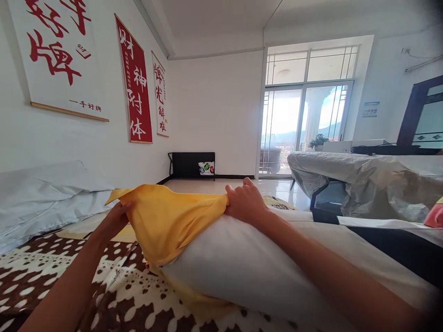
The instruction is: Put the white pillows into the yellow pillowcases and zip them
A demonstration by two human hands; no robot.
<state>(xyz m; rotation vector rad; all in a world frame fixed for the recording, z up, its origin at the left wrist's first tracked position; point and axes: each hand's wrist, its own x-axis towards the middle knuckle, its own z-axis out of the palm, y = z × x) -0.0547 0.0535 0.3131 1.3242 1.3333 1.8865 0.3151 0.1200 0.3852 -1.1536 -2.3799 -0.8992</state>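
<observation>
Yellow pillowcase point(169, 212), edges grasped by left fingers point(123, 208) and right fingers point(238, 192); white pillow point(224, 258), partly covered: uneven tugging could cause bunching.

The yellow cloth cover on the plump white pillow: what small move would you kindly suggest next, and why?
I'd likely draw the yellow cloth cover further over the plump white pillow: left hand and right hand both hold it, and much of the pillow lies bare.

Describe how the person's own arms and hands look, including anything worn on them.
The left forearm and right forearm are bare, with no sleeves in view. The left hand, partly hidden, and right hand show no gloves. No watch or bracelet shows.
</observation>
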